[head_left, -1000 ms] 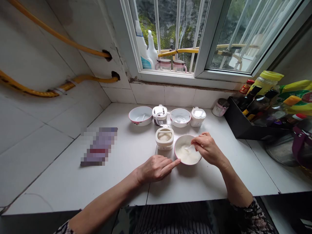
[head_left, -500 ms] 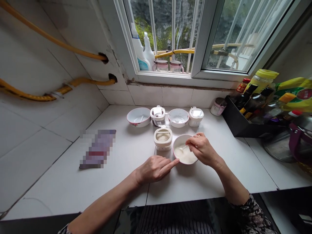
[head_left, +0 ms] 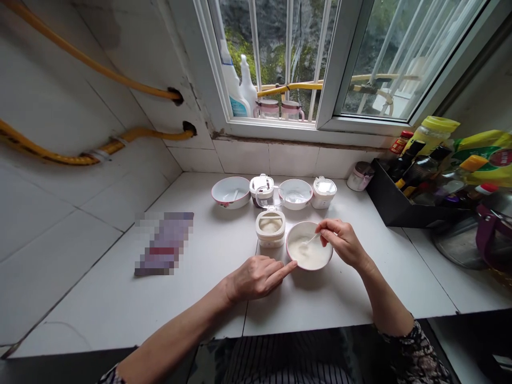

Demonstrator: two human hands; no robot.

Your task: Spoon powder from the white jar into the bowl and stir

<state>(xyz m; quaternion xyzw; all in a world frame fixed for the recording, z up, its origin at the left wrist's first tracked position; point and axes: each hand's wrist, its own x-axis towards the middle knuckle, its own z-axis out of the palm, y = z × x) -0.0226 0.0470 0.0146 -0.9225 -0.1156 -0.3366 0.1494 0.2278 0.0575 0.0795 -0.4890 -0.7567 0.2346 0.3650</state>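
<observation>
My right hand (head_left: 340,240) pinches the thin handle of a small pale spoon (head_left: 312,239). The spoon's tip is down in a white pale substance (head_left: 316,260) inside a white bowl (head_left: 290,235) with a pink rim. My left hand (head_left: 258,277) rests low at the bowl's left, its index finger stretched out to touch the near-left rim and the other fingers loosely bent. Left of the bowl stands a cream-coloured seasoning jar (head_left: 270,241), its clear lid raised and pale grains inside.
Behind are two more bowls, one left (head_left: 231,201) and one right (head_left: 295,200), with a dark-filled jar (head_left: 262,188) between them. A white lidded jar (head_left: 324,193) stands beside. At right, a black box (head_left: 384,205) holds bottles; a blurred purple item (head_left: 170,240) lies left.
My right hand has shifted slightly right and away from the bowl's middle, showing more of the spoon handle. The left fingertip stays at the rim. The whole view has shifted a little.
</observation>
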